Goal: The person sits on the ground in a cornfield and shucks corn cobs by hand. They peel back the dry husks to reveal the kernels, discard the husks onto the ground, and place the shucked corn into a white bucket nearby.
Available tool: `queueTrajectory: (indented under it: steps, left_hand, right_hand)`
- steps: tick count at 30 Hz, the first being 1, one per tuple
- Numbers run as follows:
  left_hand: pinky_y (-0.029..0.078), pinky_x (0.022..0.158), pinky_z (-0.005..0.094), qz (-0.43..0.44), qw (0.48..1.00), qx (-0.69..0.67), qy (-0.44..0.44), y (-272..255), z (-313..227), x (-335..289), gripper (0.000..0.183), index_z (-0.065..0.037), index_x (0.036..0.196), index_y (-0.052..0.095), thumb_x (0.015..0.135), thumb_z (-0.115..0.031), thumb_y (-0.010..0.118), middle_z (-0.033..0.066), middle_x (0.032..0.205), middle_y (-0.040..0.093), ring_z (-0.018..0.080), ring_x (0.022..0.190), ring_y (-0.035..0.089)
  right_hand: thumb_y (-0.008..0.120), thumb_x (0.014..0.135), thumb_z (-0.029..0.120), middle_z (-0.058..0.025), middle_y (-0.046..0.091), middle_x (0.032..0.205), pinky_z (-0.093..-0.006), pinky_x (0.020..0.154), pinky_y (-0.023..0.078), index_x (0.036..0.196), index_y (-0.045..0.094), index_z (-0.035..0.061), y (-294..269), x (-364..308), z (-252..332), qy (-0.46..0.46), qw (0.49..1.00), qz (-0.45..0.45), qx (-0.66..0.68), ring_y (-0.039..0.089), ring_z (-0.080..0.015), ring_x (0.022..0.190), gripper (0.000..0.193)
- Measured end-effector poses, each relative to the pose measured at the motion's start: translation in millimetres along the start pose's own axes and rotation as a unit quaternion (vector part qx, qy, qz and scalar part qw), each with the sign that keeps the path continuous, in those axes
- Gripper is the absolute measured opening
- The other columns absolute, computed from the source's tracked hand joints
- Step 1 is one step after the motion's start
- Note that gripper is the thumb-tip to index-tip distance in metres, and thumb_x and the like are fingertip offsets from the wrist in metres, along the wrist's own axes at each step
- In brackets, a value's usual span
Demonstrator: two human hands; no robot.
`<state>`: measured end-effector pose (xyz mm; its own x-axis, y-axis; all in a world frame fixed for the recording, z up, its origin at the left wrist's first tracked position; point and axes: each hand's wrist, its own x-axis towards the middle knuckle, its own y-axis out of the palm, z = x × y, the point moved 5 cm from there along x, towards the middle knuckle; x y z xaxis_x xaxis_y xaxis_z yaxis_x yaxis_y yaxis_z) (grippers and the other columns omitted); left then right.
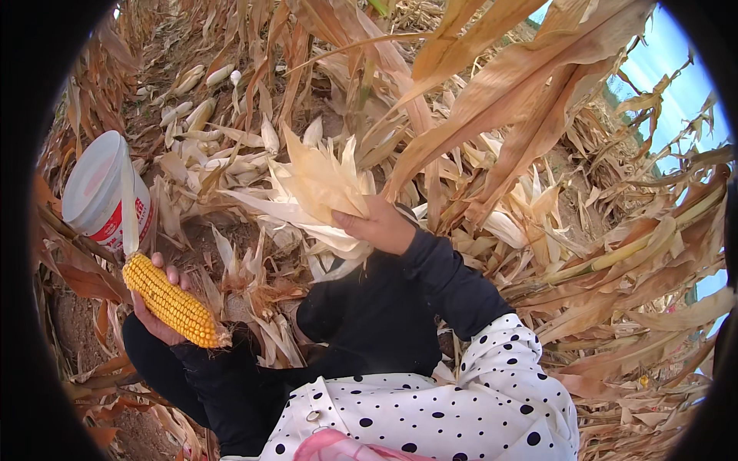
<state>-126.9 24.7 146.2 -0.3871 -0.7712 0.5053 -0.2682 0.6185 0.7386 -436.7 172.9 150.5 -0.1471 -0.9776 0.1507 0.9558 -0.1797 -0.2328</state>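
My left hand [158, 316] is closed round a bare ear of corn [171, 301] with yellow kernels, held tilted in front of the bucket. A single pale strip of husk [129, 203] stands up from the ear's upper end, and some dark silk shows at its lower end. Out in front of me, my right hand [378, 223] grips a bunch of dry, cream-coloured corn husks [321, 184], with its thumb pressed on top. The husks fan out past the fingers; their base is partly hidden by the hand.
A white bucket [92, 188] with a red label stands at the left, tilted. Several ears in pale husks [201, 115] lie on the ground beyond it. Dry corn leaves [530, 115] hang across the right side, and loose husks [265, 307] litter the soil near my legs.
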Motion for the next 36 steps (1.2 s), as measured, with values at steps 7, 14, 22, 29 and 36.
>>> queueTrajectory:
  steps: [7,14,22,29,36]
  left_hand:
    - [0.046,0.071,0.0333,-0.037,0.999,0.019,-0.023,-11,11,-6,0.046,-0.005,0.130,0.033,0.096,-0.033,0.043,0.0172,0.117,0.043,0.0223,0.088,0.049]
    - [0.045,0.074,0.0323,-0.029,0.998,0.019,-0.058,-16,23,-6,0.044,-0.003,0.129,0.034,0.096,-0.032,0.042,0.0167,0.117,0.044,0.0216,0.090,0.049]
    - [0.046,0.074,0.0317,-0.056,0.995,0.046,-0.066,-17,27,-7,0.043,-0.003,0.129,0.033,0.097,-0.031,0.043,0.0164,0.115,0.045,0.0209,0.089,0.049]
    - [0.047,0.073,0.0307,-0.056,0.992,0.074,-0.080,-15,29,-7,0.043,-0.003,0.129,0.034,0.097,-0.030,0.043,0.0163,0.114,0.046,0.0199,0.089,0.050]
    - [0.047,0.072,0.0317,-0.084,0.989,0.084,-0.087,-29,35,-7,0.044,-0.003,0.129,0.033,0.097,-0.031,0.042,0.0172,0.116,0.046,0.0213,0.088,0.050]
  right_hand:
    - [0.064,0.087,0.020,-0.0052,0.065,0.089,-0.0267,0.077,0.046,0.106,0.061,0.0014,-72,-127,-30,0.160,0.974,0.033,-0.159,0.056,-0.0113,0.081,0.027]
    - [0.061,0.080,0.023,-0.0170,0.066,0.098,-0.0431,0.085,0.048,0.106,0.062,0.0035,-206,-269,-159,0.463,0.660,0.102,-0.583,0.061,-0.0353,0.096,0.033]
    - [0.058,0.077,0.013,-0.0171,0.062,0.108,-0.0425,0.087,0.047,0.108,0.061,0.0020,-208,-298,-228,0.537,0.616,0.240,-0.524,0.057,-0.0342,0.105,0.033]
    - [0.058,0.079,0.014,-0.0151,0.057,0.118,-0.0442,0.101,0.037,0.109,0.061,0.0045,-104,-211,-130,0.270,0.702,0.184,-0.633,0.048,-0.0298,0.118,0.032]
    - [0.047,0.088,0.021,-0.0119,0.040,0.140,-0.0529,0.104,0.026,0.135,0.042,0.0123,-213,-222,-178,0.323,0.457,0.115,-0.821,0.031,-0.0311,0.132,0.047]
